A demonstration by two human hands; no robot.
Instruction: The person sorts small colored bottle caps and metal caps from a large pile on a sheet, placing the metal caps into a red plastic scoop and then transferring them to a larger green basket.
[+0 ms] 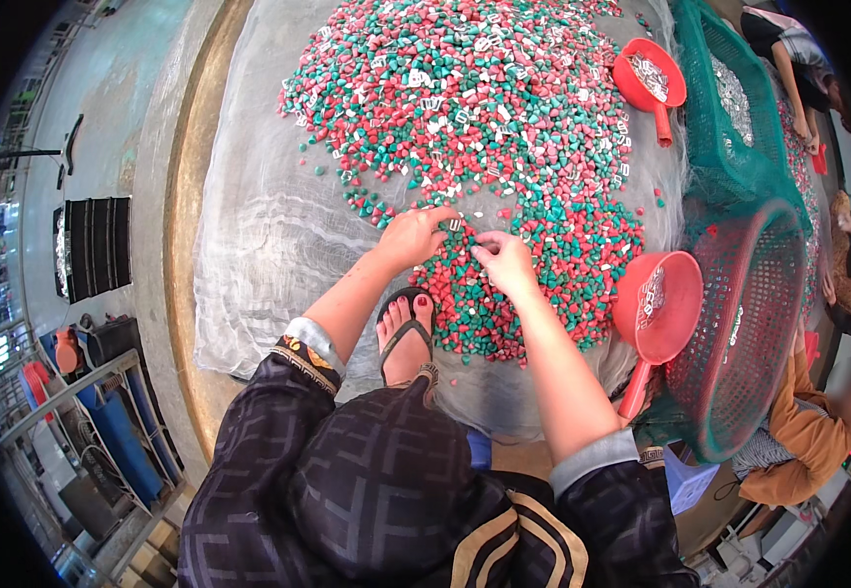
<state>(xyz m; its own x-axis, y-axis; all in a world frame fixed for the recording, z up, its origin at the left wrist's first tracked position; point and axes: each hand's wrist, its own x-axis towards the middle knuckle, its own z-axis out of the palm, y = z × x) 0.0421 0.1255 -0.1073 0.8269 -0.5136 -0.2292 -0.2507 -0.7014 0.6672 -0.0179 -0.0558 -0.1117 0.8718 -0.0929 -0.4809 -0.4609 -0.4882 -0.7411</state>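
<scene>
A wide heap of small red, pink and green cone-shaped pieces (464,108) lies on a sheer pale cloth, with small white slotted pieces mixed in. My left hand (415,238) is over the near part of the heap, fingers curled in a pinch. At its fingertips is a white slotted buckle (455,225). Just to the right, my right hand (507,263) has thumb and forefinger pressed together low over the pieces. Whatever that pinch holds is too small to make out. The hands are a short gap apart.
Two red long-handled scoops (680,318) (668,83) with white pieces stand at the right. Beside them are a red mesh basket (739,333) and a green basket (705,108). My sandalled foot (407,328) rests by the heap's near edge. Other people (802,431) sit farther right.
</scene>
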